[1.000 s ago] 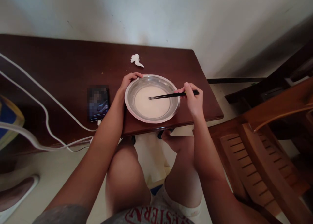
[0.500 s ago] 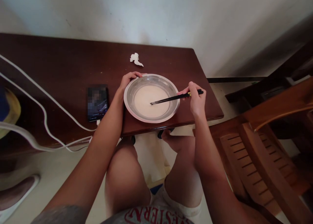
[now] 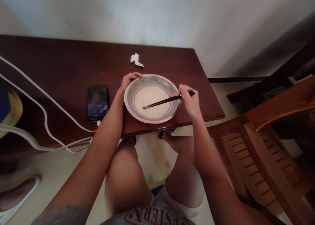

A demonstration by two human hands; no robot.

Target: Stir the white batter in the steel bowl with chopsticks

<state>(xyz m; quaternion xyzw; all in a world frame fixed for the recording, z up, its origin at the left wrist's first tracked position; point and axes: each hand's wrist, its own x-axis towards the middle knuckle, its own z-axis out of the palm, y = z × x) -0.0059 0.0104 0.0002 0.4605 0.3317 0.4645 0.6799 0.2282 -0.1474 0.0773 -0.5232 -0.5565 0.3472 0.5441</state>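
Observation:
A round metal bowl holding pale, creamy batter sits near the front right of a dark wooden table. My left hand grips the bowl's far left rim, fingers curled over the edge. My right hand is closed round a pair of black chopsticks at the bowl's right rim. The chopstick tips reach down into the batter, left of the bowl's middle.
A dark phone lies left of the bowl, with white cables running off to the left. A crumpled white tissue sits behind the bowl. A wooden slatted chair stands at the right. My knees are under the table's front edge.
My right hand has shifted left toward the bowl, and the chopstick tips have swept left and nearer through the batter. My left hand stays on the rim.

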